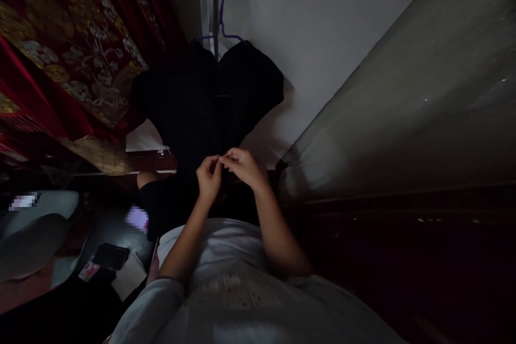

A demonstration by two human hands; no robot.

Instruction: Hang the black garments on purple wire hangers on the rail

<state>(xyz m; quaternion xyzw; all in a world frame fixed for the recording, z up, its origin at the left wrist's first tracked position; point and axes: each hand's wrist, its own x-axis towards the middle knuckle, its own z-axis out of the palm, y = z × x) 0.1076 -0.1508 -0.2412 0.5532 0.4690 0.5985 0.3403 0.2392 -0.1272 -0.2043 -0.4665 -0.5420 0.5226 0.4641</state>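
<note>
A black short-sleeved top [193, 102] with a V-shaped neckline hangs in front of me on a purple hanger [221, 27]. Its body narrows towards my hands, down its front. My left hand [209, 176] is closed in a pinch at the lower front of the top. Close against it, my right hand [244, 167] also pinches, and the fingertips of both hands meet. The dark cloth runs between the fingers; any small part such as a button is too dark to make out.
A red cloth with gold and silver embroidery [80, 59] hangs at the left. A dark phone [110, 256] and a pale paper [129, 278] lie on a dark surface at lower left. A grey slanted panel [411, 97] stands along the right beside the pale wall [314, 21].
</note>
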